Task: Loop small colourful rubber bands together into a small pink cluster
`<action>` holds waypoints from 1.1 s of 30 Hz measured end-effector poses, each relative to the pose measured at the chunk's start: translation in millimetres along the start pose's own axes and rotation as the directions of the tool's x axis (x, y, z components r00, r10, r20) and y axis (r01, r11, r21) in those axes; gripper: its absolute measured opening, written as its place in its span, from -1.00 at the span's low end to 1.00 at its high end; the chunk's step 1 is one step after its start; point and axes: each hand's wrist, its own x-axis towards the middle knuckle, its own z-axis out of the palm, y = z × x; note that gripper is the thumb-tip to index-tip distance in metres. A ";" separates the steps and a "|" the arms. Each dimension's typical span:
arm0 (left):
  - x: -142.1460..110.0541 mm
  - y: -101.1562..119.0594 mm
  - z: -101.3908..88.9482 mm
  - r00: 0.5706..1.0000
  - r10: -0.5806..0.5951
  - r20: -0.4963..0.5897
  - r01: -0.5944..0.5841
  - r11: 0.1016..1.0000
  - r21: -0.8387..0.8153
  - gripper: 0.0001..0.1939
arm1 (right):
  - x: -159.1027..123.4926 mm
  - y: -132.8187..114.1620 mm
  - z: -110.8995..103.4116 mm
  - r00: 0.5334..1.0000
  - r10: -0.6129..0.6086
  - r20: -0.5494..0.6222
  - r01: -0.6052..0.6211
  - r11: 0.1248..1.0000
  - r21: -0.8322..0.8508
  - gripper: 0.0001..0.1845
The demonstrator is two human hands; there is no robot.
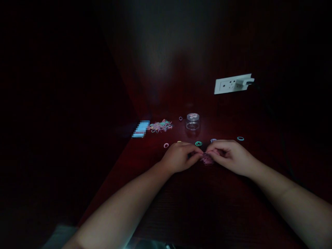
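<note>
My left hand [178, 157] and my right hand [232, 155] meet over the dark red table. Between their pinched fingertips they hold a thin pink hair tie [204, 153]. Just beneath lies a small pile of pink hair ties [207, 160], partly covered by my fingers. Beyond my hands, single or paired hair ties lie in a loose row: a pink one [166, 145], green ones [198, 143], a purple one [213, 140] half hidden by my right hand, and a blue-green one [240, 138]. A yellowish one [179, 141] shows behind my left hand.
A mixed heap of coloured hair ties [161, 126] lies at the back left, beside a lit, pixelated screen [141, 129]. A clear lidded jar [192, 122] stands near the back wall, with a small ring [181, 118] beside it. A wall socket [232, 84] holds a plug with a dark cable.
</note>
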 end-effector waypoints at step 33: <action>-16.4 -107.4 -42.2 0.792 -0.542 -0.281 0.603 0.766 0.223 -0.80 | 0.0 14.7 -6.6 0.991 0.102 0.089 -0.066 0.939 -0.337 -0.86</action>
